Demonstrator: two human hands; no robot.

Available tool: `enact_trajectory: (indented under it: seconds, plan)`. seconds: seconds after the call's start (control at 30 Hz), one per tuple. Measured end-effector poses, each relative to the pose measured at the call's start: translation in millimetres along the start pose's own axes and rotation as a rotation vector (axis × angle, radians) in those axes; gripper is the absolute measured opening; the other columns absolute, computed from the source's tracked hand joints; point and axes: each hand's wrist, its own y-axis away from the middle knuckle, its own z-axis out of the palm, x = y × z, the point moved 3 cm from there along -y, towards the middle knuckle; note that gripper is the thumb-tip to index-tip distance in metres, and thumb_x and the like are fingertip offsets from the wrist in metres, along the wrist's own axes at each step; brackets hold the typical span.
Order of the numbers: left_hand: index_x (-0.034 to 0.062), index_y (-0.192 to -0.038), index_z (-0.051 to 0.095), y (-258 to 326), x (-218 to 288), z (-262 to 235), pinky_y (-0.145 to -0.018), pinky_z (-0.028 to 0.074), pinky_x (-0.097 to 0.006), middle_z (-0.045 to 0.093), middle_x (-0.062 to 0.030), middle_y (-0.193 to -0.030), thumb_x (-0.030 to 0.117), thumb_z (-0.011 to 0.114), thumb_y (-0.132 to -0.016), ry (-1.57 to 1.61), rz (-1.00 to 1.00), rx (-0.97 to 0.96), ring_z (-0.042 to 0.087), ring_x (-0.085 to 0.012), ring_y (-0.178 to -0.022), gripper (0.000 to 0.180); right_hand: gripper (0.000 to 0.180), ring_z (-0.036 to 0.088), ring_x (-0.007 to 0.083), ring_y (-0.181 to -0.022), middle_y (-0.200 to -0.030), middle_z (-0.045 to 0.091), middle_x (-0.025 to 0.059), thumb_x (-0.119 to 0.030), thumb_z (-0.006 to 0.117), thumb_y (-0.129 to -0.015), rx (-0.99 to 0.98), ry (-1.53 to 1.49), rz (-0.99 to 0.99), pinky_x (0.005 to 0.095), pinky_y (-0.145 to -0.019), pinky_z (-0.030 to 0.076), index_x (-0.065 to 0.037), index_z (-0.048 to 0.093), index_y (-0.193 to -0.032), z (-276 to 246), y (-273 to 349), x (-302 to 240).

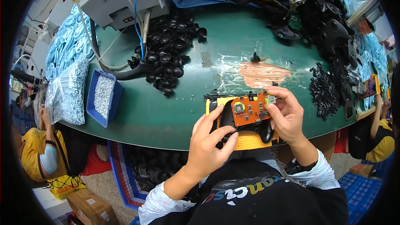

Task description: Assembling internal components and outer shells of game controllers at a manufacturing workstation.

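An orange circuit board (256, 114) with small square components lies over a black game controller shell (227, 118) near the table's front edge. My right hand (288, 118) pinches the board's right end between thumb and fingers, beside a pale green-and-metal joystick part. My left hand (210, 137) is closed around the shell's left grip, its index finger along the upper edge and its thumb near the lower side. Beneath the shell is a yellow ribbed pad (248, 141). The board hides most of the shell's inside.
Round black caps (168, 50) are heaped beside a grey machine (121, 0). A blue bin (103, 96) of small metal pieces stands left, next to a bag of light-blue parts (68, 91). Small black pieces (323, 91) and black shells (333, 29) lie right. Other people sit at both sides.
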Motion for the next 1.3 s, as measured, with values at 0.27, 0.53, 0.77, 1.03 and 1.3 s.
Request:
enact_trajectory:
  seconds: [0.27,0.53,0.77,1.03,1.3]
  plan:
    - [0.0040,-0.087,0.074,-14,5,-13,-0.095,0.049,-0.040,0.068,-0.0181,-0.114,0.009,0.078,-0.074,-0.050,0.006,-0.080,0.069,-0.0317,-0.096,0.014,0.029,0.061,0.0066,-0.079,-0.126,0.055,0.0131,0.004,0.063,-0.092,0.045,-0.070,0.071,0.0168,-0.043,0.044,0.003,0.056,-0.120,-1,-1,4]
    - [0.0054,-0.084,0.070,-19,8,-8,-0.083,0.052,-0.044,0.071,-0.0078,-0.084,0.007,0.077,-0.076,-0.247,0.134,0.083,0.068,-0.0268,-0.077,0.010,0.029,0.062,0.0075,-0.079,-0.127,0.054,0.0128,0.003,0.063,-0.092,0.051,-0.081,0.103,0.0169,-0.042,0.044,0.003,0.056,-0.120,1,-3,2]
    - [0.0019,-0.086,0.070,-20,19,-16,-0.092,0.044,-0.042,0.064,-0.0109,-0.113,0.005,0.078,-0.072,-0.256,0.136,-0.020,0.064,-0.0261,-0.094,0.016,0.029,0.063,0.0079,-0.081,-0.127,0.053,0.0122,0.003,0.063,-0.092,0.029,-0.093,0.122,0.0163,-0.042,0.044,0.003,0.056,-0.120,0,-5,6]
    - [0.0049,-0.100,0.067,-11,8,-17,-0.099,0.044,-0.045,0.068,-0.0101,-0.116,0.004,0.077,-0.073,-0.199,0.046,-0.138,0.065,-0.0278,-0.101,0.028,0.028,0.064,0.0098,-0.081,-0.121,0.060,0.0112,0.003,0.067,-0.088,-0.052,0.153,-0.224,0.0183,-0.051,0.050,-0.001,0.062,-0.115,3,0,0]
    - [0.0104,-0.105,0.072,-2,10,-14,-0.103,0.043,-0.049,0.057,-0.0180,-0.135,0.013,0.081,-0.071,-0.221,0.184,-0.225,0.058,-0.0327,-0.121,0.035,0.029,0.069,0.0182,-0.084,-0.111,0.068,0.0149,0.003,0.074,-0.079,-0.037,0.548,-0.318,0.0247,-0.056,0.054,0.000,0.067,-0.107,5,14,-21]
